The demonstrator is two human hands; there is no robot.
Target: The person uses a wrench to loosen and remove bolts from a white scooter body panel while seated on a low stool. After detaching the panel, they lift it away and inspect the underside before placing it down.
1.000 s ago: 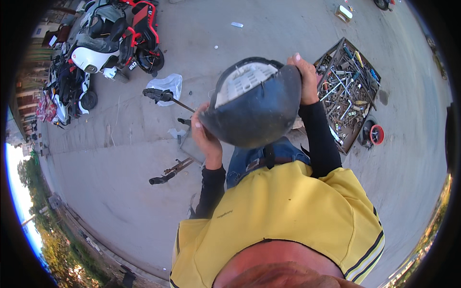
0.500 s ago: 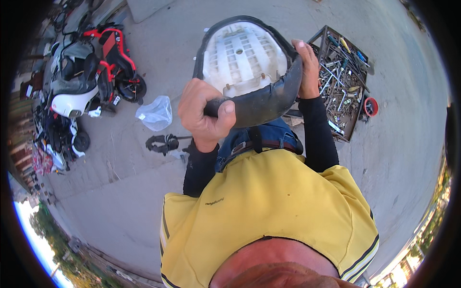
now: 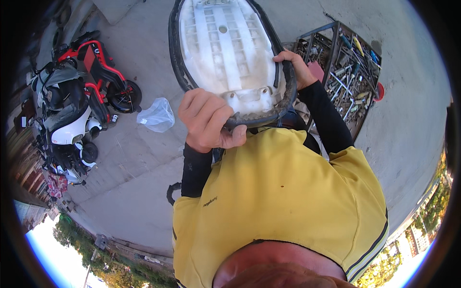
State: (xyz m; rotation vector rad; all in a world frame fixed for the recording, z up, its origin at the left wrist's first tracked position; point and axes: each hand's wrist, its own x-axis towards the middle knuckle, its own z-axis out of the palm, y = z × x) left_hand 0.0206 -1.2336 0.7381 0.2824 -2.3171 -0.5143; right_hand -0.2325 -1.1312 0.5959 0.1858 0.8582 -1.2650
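Both hands hold up a scooter seat (image 3: 218,57), its white ribbed plastic underside facing me and a black cover edge folded round the rim. My left hand (image 3: 206,117) is closed on the near left corner, thumb under the edge and fingers over it. My right hand (image 3: 298,69) grips the right rim, with its thumb on the inner side; its other fingers are partly hidden behind the seat. Two bolts or studs show on a raised bracket at the near end. The far end of the seat runs out of the picture.
To the right stands a metal tray (image 3: 334,53) full of wrenches, screwdrivers and small parts, with a red round container (image 3: 379,91) beside it. At left are a red and black scooter (image 3: 98,72), a white scooter (image 3: 72,129) and a clear plastic bag (image 3: 156,115) on concrete.
The seat has been tipped up so more of its underside faces me, and it sits higher in view. Both hands keep their hold; the right thumb now lies over the inner rim.
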